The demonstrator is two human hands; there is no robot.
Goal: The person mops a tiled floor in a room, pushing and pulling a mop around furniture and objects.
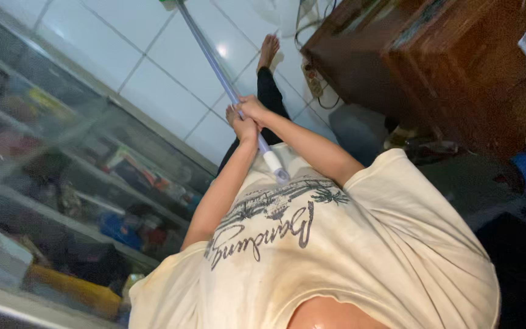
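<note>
Both fists clamped on pole (217, 67): left hand (245, 130) just below right hand (252, 108), touching. Pole slants from chest out over tiled floor (153, 85), white end cap near shirt. Best to keep grip firm, strokes short, clear of cables (315, 82) beside foot (268, 49).

A pale blue pole (214, 58) with a white end crosses white floor tiles (159, 91) beside dark brown furniture (458, 67).

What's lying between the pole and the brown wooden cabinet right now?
The head view shows a black-trousered leg and bare foot beside the pole, then a power strip with cables against the wooden cabinet.
</note>
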